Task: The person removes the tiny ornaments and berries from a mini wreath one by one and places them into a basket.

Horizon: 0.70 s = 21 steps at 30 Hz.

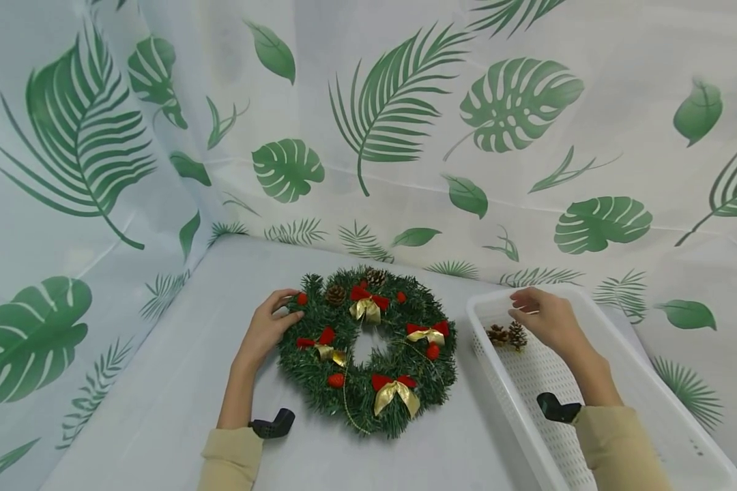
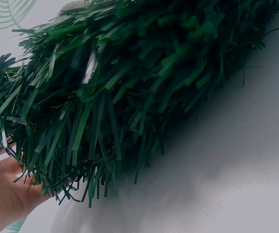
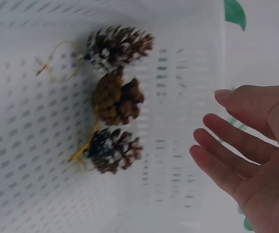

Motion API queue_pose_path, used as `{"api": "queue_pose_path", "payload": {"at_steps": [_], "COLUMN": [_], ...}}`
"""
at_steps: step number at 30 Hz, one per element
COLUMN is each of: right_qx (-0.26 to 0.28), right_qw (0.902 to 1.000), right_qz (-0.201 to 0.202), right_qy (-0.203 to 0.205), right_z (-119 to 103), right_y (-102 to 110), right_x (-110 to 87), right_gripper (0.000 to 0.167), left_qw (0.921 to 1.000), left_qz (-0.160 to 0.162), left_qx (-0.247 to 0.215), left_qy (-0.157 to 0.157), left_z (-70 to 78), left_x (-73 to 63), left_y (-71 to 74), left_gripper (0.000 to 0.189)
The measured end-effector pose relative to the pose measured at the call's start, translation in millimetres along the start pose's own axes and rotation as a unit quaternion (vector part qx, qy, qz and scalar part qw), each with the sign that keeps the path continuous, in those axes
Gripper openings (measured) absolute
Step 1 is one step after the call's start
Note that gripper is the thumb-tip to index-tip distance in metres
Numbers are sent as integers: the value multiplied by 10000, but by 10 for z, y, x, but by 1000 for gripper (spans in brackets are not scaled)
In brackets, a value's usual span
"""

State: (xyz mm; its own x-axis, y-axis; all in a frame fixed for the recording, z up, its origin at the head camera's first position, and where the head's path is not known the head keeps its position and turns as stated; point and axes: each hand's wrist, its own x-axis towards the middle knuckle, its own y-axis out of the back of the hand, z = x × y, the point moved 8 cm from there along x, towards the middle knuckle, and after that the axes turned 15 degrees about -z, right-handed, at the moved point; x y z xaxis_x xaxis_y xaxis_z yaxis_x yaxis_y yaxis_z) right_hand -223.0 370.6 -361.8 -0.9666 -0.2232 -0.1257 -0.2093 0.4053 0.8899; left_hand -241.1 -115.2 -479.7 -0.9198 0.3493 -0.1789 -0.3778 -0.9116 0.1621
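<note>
A green Christmas wreath (image 1: 430, 382) lies on the table, trimmed with red-and-gold bows (image 1: 396, 395), red berries (image 1: 336, 380), a thin gold bead string and pine cones (image 1: 335, 294) near its top. My left hand (image 1: 267, 331) holds the wreath's left edge; the left wrist view shows its palm (image 2: 3, 194) against the tinsel (image 2: 115, 97), with the fingertips hidden. Over the far end of a white basket (image 1: 497, 389) hovers my right hand (image 1: 546, 319), fingers loosely bent and holding nothing. Three pine cones (image 3: 119, 97) with gold loops lie in the basket, apart from that hand.
The basket has raised, perforated walls and stands to the right of the wreath. A white cloth with green leaf prints (image 1: 399, 116) hangs behind the table and at its left. White covering (image 1: 153, 409) spreads over the tabletop.
</note>
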Motion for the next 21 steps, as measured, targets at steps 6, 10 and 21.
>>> {"api": "queue_pose_path", "payload": {"at_steps": [6, 10, 21], "right_qx": [-6, 137, 280], "right_qw": [9997, 9993, 9979], "right_qz": [131, 15, -32], "right_qy": [215, 343, 590], "right_z": [-222, -397, -763], "right_y": [80, 90, 60], "right_x": [49, 90, 256], "right_gripper": [27, 27, 28], "left_qw": [10000, 10000, 10000], "left_qz": [8, 14, -29], "left_qx": [30, -3, -56], "left_qy": [40, 82, 56], "left_z": [7, 4, 22], "left_x": [-6, -6, -5], "left_y": [-1, 2, -10], "left_gripper": [53, 53, 56]}}
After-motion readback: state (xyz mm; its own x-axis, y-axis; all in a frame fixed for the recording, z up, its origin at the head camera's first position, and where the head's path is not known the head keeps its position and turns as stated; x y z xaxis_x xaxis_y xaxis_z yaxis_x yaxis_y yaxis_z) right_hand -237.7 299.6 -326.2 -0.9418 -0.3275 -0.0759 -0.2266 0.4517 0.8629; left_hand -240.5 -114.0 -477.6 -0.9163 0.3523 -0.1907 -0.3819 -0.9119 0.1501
